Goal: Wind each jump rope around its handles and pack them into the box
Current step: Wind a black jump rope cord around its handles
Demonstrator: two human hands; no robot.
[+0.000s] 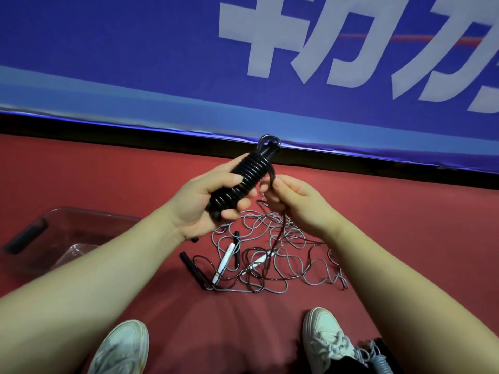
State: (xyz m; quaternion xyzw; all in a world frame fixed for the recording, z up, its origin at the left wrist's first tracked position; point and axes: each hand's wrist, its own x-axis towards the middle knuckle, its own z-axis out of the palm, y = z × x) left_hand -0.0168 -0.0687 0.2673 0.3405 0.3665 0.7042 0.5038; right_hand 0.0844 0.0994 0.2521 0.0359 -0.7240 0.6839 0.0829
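Note:
My left hand (201, 203) grips a black jump rope bundle (244, 178), its cord coiled tightly around the paired handles and tilted up to the right. My right hand (291, 203) pinches the loose end of that black cord just right of the bundle; the cord runs down from my fist to the floor. A tangle of loose ropes (272, 260) lies on the red floor below my hands, with black handles (193, 269) and white handles (224, 261) among grey and dark cords. A clear plastic box (81, 220) sits on the floor at the left, partly behind my left forearm.
A blue banner wall (162, 63) with a black base strip runs across the back. My two white sneakers (328, 338) stand at the bottom. A grey coiled rope bundle (378, 363) lies beside my right shoe.

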